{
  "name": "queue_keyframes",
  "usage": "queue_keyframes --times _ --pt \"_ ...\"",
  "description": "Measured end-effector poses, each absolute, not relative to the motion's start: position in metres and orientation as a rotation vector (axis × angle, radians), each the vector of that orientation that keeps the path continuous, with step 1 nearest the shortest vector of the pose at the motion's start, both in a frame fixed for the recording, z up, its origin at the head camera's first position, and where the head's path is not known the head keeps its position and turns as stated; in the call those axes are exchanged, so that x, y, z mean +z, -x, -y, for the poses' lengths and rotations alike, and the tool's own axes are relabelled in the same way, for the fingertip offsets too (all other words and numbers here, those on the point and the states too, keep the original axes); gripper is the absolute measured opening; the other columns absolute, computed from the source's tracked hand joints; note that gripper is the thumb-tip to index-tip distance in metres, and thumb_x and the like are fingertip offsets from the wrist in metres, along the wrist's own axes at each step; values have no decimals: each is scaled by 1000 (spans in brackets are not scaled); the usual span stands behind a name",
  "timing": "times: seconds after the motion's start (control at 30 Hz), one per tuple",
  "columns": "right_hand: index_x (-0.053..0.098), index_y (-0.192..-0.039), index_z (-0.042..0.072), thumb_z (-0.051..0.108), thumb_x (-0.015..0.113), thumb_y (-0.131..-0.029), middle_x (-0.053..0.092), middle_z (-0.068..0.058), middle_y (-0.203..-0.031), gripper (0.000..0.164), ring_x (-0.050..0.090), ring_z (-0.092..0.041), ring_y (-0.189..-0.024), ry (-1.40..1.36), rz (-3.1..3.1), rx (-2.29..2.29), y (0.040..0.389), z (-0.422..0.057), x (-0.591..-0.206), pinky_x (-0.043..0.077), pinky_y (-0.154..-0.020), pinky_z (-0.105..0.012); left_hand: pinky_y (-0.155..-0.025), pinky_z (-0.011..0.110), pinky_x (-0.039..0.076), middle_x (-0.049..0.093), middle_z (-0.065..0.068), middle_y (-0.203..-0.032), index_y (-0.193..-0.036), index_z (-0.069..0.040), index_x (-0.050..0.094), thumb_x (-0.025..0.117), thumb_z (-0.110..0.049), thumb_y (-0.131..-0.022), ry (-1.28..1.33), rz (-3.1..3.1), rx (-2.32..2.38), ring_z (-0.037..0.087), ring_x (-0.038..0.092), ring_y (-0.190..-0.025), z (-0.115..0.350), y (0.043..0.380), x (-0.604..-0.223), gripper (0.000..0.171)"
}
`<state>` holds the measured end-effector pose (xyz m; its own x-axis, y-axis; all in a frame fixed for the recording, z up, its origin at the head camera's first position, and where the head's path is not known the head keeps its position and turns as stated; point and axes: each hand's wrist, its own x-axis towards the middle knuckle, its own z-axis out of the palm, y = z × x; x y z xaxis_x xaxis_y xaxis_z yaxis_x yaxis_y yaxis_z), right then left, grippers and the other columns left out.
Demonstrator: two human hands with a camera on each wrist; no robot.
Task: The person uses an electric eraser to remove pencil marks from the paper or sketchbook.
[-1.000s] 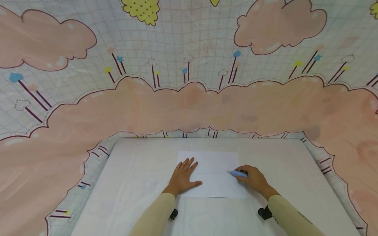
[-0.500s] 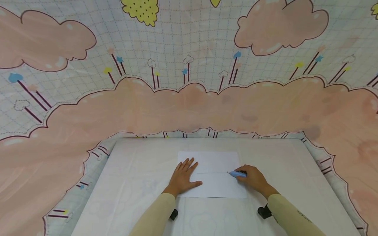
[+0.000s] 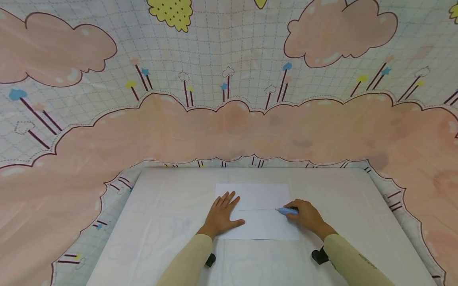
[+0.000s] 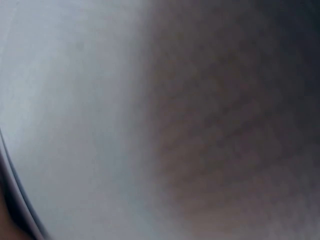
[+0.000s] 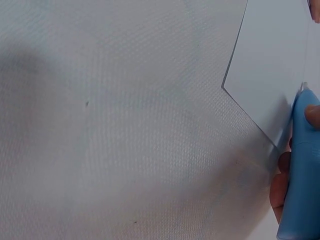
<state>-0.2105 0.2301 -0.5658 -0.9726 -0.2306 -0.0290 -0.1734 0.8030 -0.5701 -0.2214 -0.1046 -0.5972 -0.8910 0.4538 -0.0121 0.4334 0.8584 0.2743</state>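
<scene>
A white sheet of paper (image 3: 264, 226) lies on the table, with a thin, faint line running across its middle. On its left part rests my left hand (image 3: 222, 214), palm down, fingers straight and spread, the thumb pointing right. My right hand (image 3: 307, 216) grips a thick blue pen-shaped tool (image 3: 288, 211) at the sheet's right side. The tool's narrow tip is at the right end of the line. In the right wrist view, a thumb presses the side of the blue tool (image 5: 306, 165), whose small pale tip is at the paper (image 5: 270, 65). The left wrist view is too blurred and dark to read.
A pale cover lies over the table (image 3: 171, 206). Small black objects (image 3: 320, 256) sit by both forearms, partly hidden by the sleeves (image 3: 352, 258). Behind and around the table hangs a cloth printed with clouds (image 3: 229, 131).
Almost nothing differs. The right hand and the blue tool have shifted very slightly to the left; the left hand and the paper stay in place.
</scene>
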Motion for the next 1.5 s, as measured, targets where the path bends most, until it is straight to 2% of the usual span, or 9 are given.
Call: queue_keyframes --times 0.4,1.1,1.33,1.5 --pt "75 -108 9 16 78 -83 68 1 -95 26 60 -12 -82 361 -2903 -895 212 -229 -570 54 -77 -37 -123 48 14 16 -3 -165 -157 -25 27 44 -79 -85 -698 -2978 360 21 11 -153 104 221 -604 91" --pt "75 -108 7 15 78 -82 70 -3 -99 27 62 -15 -85 368 -2910 -849 211 -236 -566 56 -78 -41 -123 48 14 16 -2 -165 -157 -24 27 45 -78 -85 -694 -2987 363 22 11 -153 103 220 -605 92" --pt "76 -108 8 16 78 -82 68 0 -94 27 55 -11 -77 387 -2901 -832 215 -234 -564 51 -72 -32 -123 48 14 17 -2 -165 -157 -24 28 45 -78 -85 -698 -2985 367 22 11 -153 104 223 -603 91" --pt "76 -107 9 16 79 -82 68 0 -94 26 57 -12 -79 410 -2896 -820 217 -232 -562 54 -75 -36 -123 48 14 17 -2 -165 -157 -24 28 45 -78 -85 -706 -2979 377 22 11 -153 104 225 -604 91"
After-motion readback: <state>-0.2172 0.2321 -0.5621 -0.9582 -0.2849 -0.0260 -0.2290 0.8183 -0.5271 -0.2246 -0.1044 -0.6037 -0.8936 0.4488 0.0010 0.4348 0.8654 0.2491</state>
